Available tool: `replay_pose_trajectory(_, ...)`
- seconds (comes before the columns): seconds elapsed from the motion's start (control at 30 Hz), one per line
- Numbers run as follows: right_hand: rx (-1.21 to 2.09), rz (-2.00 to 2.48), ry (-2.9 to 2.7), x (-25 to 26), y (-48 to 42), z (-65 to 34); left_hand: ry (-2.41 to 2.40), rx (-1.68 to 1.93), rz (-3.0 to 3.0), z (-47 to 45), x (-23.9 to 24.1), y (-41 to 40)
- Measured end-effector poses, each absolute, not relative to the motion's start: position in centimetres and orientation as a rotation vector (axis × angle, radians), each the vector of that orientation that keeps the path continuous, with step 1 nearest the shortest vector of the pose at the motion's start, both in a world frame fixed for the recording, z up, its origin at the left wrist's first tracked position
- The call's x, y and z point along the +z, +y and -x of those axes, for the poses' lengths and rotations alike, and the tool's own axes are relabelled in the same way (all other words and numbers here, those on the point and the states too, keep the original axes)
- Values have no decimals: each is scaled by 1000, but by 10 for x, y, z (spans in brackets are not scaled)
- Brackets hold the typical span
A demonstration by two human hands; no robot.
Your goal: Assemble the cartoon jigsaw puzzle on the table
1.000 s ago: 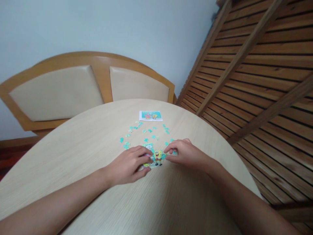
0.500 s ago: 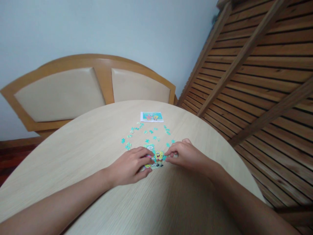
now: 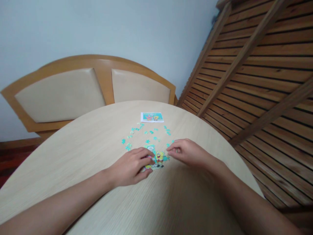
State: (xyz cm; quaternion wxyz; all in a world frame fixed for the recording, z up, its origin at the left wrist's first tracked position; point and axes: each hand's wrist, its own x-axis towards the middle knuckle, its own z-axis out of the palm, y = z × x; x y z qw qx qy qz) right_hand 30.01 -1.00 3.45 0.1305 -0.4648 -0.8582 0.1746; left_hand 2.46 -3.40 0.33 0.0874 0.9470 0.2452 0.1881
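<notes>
A small, partly joined cartoon jigsaw [image 3: 157, 157] lies on the round light-wood table [image 3: 97, 147]. My left hand [image 3: 130, 166] rests on the jigsaw's left part, fingers curled and pressing on it. My right hand [image 3: 188, 152] hovers just right of the jigsaw, thumb and forefinger pinched together; whether a piece sits between them is hidden. Several loose teal pieces [image 3: 146, 133] are scattered beyond the jigsaw. A printed reference picture [image 3: 152, 117] lies farther back.
A wooden bench with two cream padded back panels [image 3: 73, 94] stands behind the table against a pale wall. A slatted wooden frame [image 3: 256, 75] leans along the right side, close to the table's edge.
My right hand has lifted slightly off the jigsaw's right edge and drawn a little up and to the right. My left hand has stayed in place.
</notes>
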Motion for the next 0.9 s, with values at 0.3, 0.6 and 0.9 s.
replay_pose_trajectory(0.3,289,1716,-2005,21,14,-339,651,563,-2814,-24,4,-34)
replay_pose_trajectory(0.6,433,1493,-2187,13,12,-330,609,575,-2820,-26,6,-35)
replay_pose_trajectory(0.9,431,1437,-2356,16,7,-327,703,562,-2813,-26,3,-34)
